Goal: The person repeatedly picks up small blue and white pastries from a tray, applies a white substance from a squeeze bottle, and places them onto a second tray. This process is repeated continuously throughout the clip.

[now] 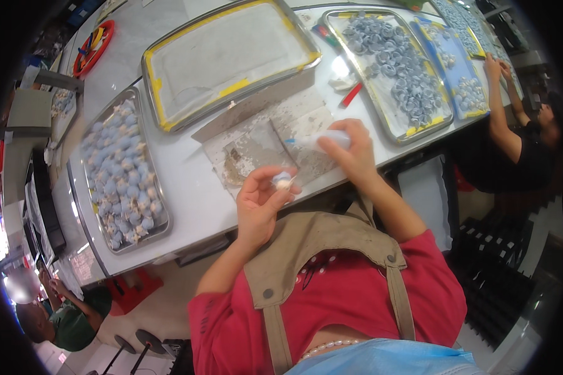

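Note:
My left hand (256,203) pinches a small blue-and-cream figure piece (283,181) between thumb and fingers, just above the near edge of the worktable. In my right hand (358,156) is a white squeeze bottle (309,143) with a thin blue tip. The bottle lies nearly level, its tip pointing left, above and apart from the piece. Under both hands is a worn, stained cardboard sheet (316,119) with a raised back flap.
On the left stands a metal tray (164,219) full of blue-and-cream pieces. A paper-lined tray (225,50) is behind the cardboard. Right are a tray of grey-blue hollow parts (413,94), a blue tray (460,65), a red tool (351,95) and a co-worker (507,137).

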The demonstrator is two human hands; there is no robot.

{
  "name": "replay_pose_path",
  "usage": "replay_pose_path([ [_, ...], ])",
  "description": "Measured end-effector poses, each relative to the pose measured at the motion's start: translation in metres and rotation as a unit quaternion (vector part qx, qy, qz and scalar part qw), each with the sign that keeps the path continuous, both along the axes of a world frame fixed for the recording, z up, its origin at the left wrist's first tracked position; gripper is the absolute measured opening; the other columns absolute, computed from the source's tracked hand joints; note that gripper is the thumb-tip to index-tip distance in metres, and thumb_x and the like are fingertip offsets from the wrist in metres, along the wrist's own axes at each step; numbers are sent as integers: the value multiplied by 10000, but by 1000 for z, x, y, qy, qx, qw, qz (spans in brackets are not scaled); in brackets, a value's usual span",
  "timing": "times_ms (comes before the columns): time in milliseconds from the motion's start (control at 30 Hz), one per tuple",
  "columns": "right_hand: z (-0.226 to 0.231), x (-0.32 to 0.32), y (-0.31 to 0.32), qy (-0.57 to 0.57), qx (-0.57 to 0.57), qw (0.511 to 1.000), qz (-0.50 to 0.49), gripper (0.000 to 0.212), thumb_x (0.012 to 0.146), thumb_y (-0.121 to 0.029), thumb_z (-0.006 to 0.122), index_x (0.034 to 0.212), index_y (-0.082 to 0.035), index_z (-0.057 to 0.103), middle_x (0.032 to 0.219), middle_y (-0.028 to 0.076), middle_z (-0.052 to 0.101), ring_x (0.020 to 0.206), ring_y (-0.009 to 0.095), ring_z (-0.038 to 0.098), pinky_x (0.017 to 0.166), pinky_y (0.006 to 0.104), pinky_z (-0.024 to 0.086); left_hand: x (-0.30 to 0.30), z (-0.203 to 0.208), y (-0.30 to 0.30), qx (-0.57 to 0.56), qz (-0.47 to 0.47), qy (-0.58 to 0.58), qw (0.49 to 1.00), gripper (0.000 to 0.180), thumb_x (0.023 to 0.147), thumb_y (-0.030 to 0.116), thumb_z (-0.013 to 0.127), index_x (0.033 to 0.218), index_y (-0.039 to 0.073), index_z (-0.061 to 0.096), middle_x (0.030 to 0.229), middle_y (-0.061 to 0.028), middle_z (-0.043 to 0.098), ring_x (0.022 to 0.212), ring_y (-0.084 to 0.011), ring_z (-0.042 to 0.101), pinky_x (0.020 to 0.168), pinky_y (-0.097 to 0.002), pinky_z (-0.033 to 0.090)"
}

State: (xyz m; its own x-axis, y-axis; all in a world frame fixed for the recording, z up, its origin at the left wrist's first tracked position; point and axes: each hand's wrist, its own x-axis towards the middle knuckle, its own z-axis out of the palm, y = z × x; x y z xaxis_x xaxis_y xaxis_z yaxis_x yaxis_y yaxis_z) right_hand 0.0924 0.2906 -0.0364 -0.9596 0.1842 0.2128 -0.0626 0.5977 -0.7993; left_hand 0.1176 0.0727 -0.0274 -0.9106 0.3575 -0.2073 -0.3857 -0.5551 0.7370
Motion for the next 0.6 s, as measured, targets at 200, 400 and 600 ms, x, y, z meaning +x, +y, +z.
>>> replay_pose_path([
  [200,6,-23,48,84,76,993,20,136,743,-97,665,869,-54,642,828,94,637,802,277,579,748,361,429,-6,2,3,0,-22,13,1000,392,808,32,651,1163,39,486,1156,-177,572,890,-185,612,756,-253,509],
  [400,5,-84,135,131,353,926,-31,206,772,-44,615,970,-97,636,959,85,647,900,304,568,809,387,425,-1,1,6,-6,-36,-8,999,356,827,4,617,1159,28,490,1142,-144,573,893,-178,610,770,-264,502],
  [600,5,-102,137,56,455,889,8,190,748,-82,625,926,-145,638,994,25,634,937,289,555,766,417,427,-1,7,7,-9,-48,-41,998,332,834,2,608,1148,38,504,1131,-145,578,878,-162,605,761,-265,495],
])
